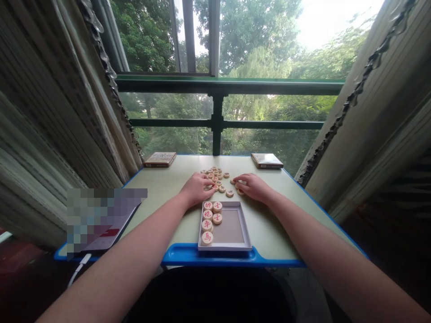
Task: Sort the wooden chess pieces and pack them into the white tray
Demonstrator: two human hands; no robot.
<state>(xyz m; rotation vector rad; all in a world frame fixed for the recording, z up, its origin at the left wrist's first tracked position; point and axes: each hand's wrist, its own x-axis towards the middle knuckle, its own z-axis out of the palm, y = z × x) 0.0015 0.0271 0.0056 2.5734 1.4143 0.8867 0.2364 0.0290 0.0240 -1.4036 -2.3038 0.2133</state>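
Wooden Chinese chess pieces (222,189) lie in a loose heap at the middle of the table. My left hand (198,188) is at the heap's left side, its fingers curled in and closed on a red-marked piece (215,188). On the right, my right hand (254,187) has its fingers stretched apart, the fingertips touching a piece (233,181); another piece (240,192) lies partly hidden under that hand. Nearer to me is an open shallow white box (249,244). Several red-marked pieces (207,215) sit along its left side, in two columns.
Flat boxes stand at the far left (160,159) and far right (267,160) corners of the pale table (283,233), which has a blue edge. A laptop-like device (111,229) with a white cable (81,264) is at left. Beyond are curtains, a window and a green railing (232,85).
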